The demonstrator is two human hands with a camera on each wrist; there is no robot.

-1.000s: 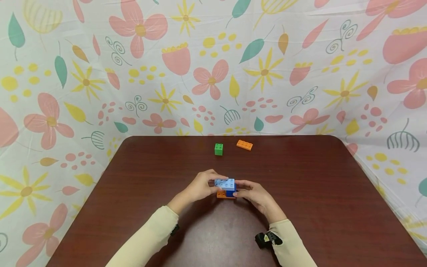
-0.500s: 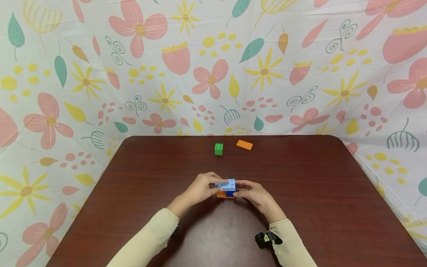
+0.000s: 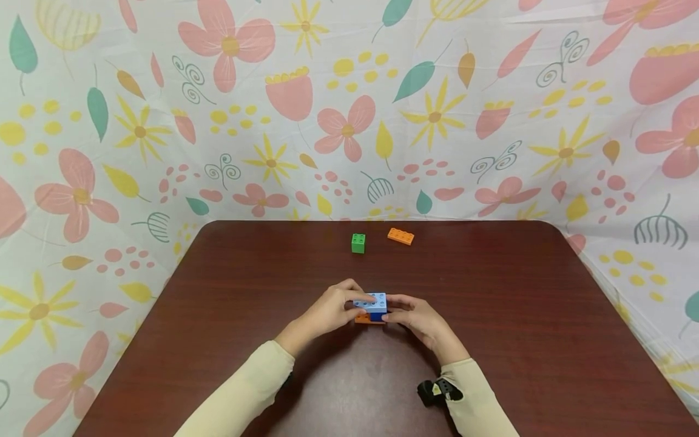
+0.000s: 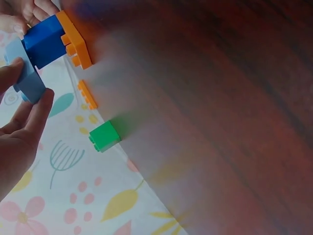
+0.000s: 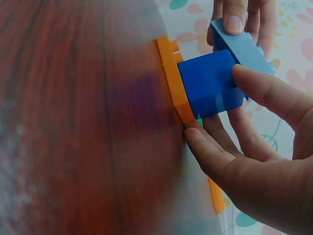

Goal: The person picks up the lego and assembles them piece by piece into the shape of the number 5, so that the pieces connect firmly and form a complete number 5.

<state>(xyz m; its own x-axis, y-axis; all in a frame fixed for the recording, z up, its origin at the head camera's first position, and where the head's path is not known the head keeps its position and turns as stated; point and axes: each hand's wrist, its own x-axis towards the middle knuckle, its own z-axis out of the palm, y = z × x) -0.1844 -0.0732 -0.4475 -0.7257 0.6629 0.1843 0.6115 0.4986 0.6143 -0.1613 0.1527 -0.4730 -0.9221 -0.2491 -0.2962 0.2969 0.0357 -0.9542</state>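
An orange plate (image 5: pixel 171 78) lies on the table with a dark blue brick (image 5: pixel 208 81) standing on one end of it; the plate's other studs show bare. Across the top of the dark blue brick sits a longer light blue brick (image 4: pixel 27 73), overhanging toward the left. My left hand (image 3: pixel 330 311) pinches the light blue brick between thumb and fingers, one finger lying over its studs. From the other side, my right hand (image 3: pixel 423 321) holds the dark blue brick, a fingertip near the plate's edge. Whether the light blue brick is fully seated, I cannot tell.
Toward the back of the brown table (image 3: pixel 262 261) stands a green brick (image 3: pixel 358 243). Just right of it lies a second orange plate (image 3: pixel 401 236). A flower-patterned cloth (image 3: pixel 306 152) hangs behind the table's far edge.
The light blue brick has shifted very slightly right, with my left hand following and its finger reaching farther over the studs. My right hand stays in place.
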